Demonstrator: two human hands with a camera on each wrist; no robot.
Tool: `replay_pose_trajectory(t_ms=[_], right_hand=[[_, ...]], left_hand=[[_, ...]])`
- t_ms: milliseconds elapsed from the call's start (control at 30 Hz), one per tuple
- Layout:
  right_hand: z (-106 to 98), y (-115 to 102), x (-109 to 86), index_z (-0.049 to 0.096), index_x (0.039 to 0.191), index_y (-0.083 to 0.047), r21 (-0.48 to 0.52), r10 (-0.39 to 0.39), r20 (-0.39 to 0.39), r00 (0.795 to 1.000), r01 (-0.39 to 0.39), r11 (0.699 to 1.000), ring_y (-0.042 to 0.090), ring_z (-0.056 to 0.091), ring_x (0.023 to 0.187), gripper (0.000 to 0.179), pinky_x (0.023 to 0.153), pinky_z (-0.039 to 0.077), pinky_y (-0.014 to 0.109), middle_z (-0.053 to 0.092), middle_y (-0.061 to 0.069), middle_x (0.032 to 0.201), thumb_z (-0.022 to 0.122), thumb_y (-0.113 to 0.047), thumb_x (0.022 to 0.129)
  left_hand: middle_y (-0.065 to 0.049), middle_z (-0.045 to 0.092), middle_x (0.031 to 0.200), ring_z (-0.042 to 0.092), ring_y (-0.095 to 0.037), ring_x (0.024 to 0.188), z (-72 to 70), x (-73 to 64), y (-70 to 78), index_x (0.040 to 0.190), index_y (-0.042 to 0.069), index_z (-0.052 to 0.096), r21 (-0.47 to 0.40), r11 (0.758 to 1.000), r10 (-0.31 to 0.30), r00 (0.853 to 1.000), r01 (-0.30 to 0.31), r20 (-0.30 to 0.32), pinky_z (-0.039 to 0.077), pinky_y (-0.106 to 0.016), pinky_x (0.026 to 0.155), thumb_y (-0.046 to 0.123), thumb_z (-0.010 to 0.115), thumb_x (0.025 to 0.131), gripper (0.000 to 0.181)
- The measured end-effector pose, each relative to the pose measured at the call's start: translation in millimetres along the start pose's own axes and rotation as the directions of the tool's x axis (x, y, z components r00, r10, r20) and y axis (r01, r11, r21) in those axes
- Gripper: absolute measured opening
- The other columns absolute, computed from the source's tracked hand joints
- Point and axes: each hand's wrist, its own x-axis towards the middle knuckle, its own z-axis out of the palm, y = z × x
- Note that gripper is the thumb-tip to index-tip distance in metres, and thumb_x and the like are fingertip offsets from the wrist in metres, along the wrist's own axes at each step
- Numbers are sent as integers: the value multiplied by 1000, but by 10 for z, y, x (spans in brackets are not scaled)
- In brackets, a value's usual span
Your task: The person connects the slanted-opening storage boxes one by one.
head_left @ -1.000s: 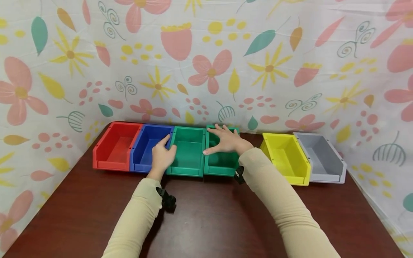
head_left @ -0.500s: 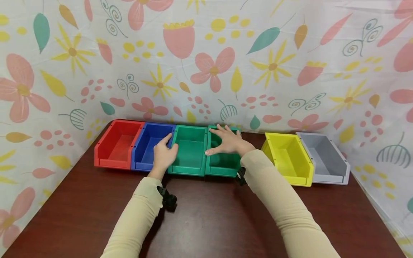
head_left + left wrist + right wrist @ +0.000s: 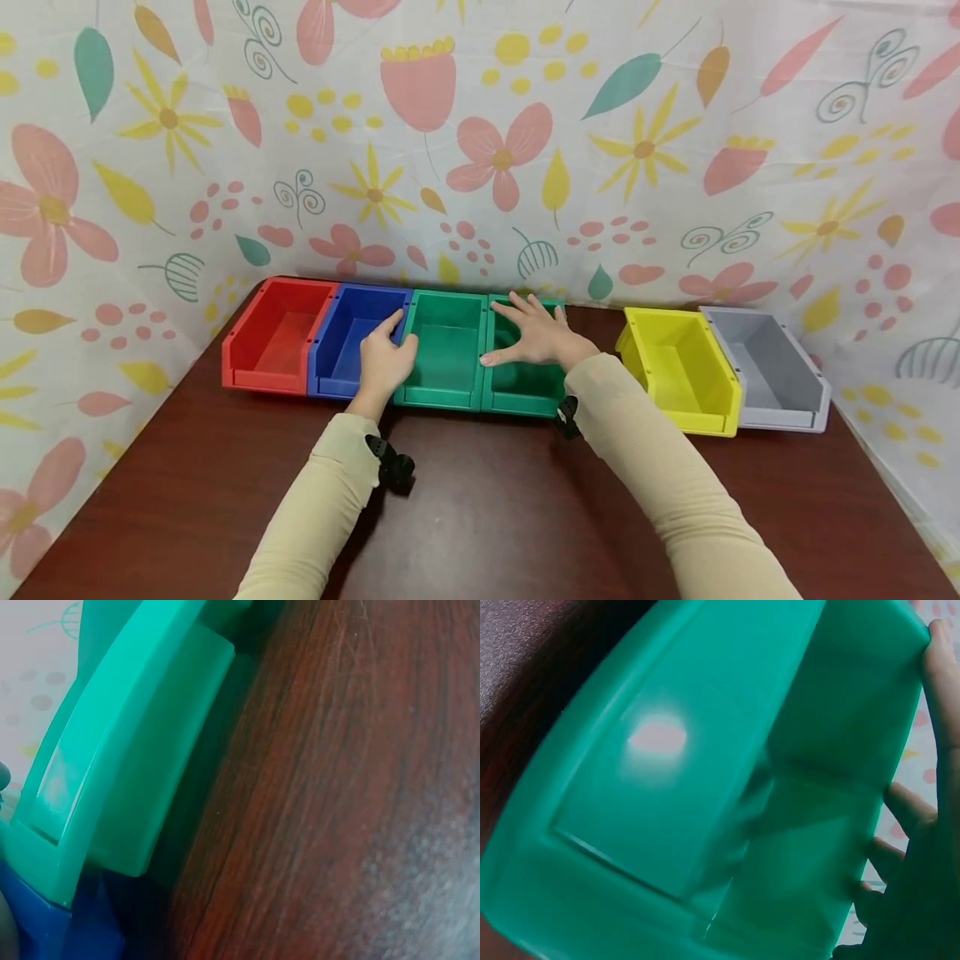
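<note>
the right green bin (image 3: 525,400) stands on the dark wood surface (image 3: 480,508), its long axis running away from the person and its low front lip towards them. the left green bin (image 3: 447,346) lies just beside it, long axis nearly parallel and facing the same way. the right hand (image 3: 536,335) spans the right green bin with its fingers spread wide, thumb at the left rim; the right wrist view shows fingers at the rim. the left hand (image 3: 386,360) is at the seam between the left green bin and the blue bin (image 3: 348,337), index finger and thumb extended and parted; its other fingers are hidden, so i cannot tell how they lie.

the red bin (image 3: 281,337) sits against the blue bin, both with low lips to the front. further right, apart from the green pair, the yellow bin (image 3: 682,371) and the grey bin (image 3: 776,371) stand side by side, their near ends slanting to the right. a flowered cloth (image 3: 480,75) hangs behind.
</note>
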Motion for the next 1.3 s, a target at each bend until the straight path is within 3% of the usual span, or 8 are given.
replay_pose_trajectory(t_ms=[267,467,733,1033,1300], right_hand=[[23,-23,-29,4,151,-41,-15,14,5,1000,-14,1000,31,-11,147,111,109,-10,66,-8,-4,161,52,-86,63],[94,29,-79,5,151,-39,-11,-22,-34,999,21,1000,30,-10,147,107,111,-8,64,-7,-4,161,47,-87,66],[80,134,-243,11,153,-31,102,-42,-92,995,52,993,32,-6,147,102,113,-8,60,-3,2,161,50,-80,73],[-66,479,-588,20,153,-14,116,-21,-179,984,42,992,36,3,147,90,112,-1,64,9,15,159,49,-66,85],[-193,945,-1008,19,151,-4,180,92,-224,970,-51,982,46,10,142,86,111,16,63,4,25,157,45,-59,91]], left_hand=[[-1,42,44,30,-13,33,5,24,-45,142,15,45,2,1000,6,1000,-6,8,31,-28,38,20,50,89,53],[0,39,43,29,-14,34,-4,3,-49,142,16,45,-15,1000,2,1000,-1,28,31,-28,38,20,51,89,53],[2,39,42,28,-12,33,-33,4,-77,143,15,44,-22,1000,-5,999,6,50,31,-27,37,20,49,89,54],[4,37,41,29,-11,33,-192,18,-133,142,15,45,27,999,-18,1000,17,19,31,-28,38,20,49,88,55],[4,36,42,30,-12,35,-315,16,-171,142,16,45,38,999,-14,999,13,38,31,-26,39,20,50,87,55]])
